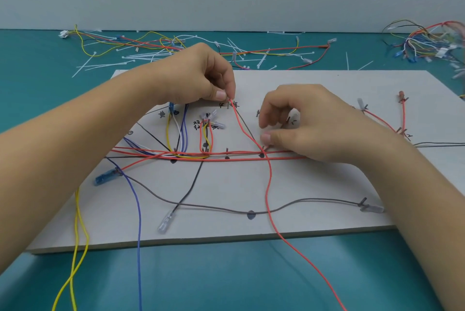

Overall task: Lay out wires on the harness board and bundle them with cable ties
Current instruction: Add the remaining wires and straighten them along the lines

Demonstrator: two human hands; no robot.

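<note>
A grey harness board (pixel 314 185) lies flat on the teal table, with pegs, black marks and several routed wires. My left hand (pixel 201 76) pinches the upper end of a loose red wire (pixel 268 185) beside a peg near the board's back middle. That red wire runs down across the board and off its front edge. My right hand (pixel 302 124) has curled fingers, its thumb pressing the red wire at a peg on the horizontal red bundle (pixel 226 156). Grey, blue, yellow and white wires also lie on the board.
Loose white cable ties (pixel 141 57) and spare wires (pixel 156 42) are scattered behind the board. A tangled harness pile (pixel 427 41) sits at the back right. Yellow (pixel 75 260) and blue (pixel 139 247) wires hang over the board's front left edge.
</note>
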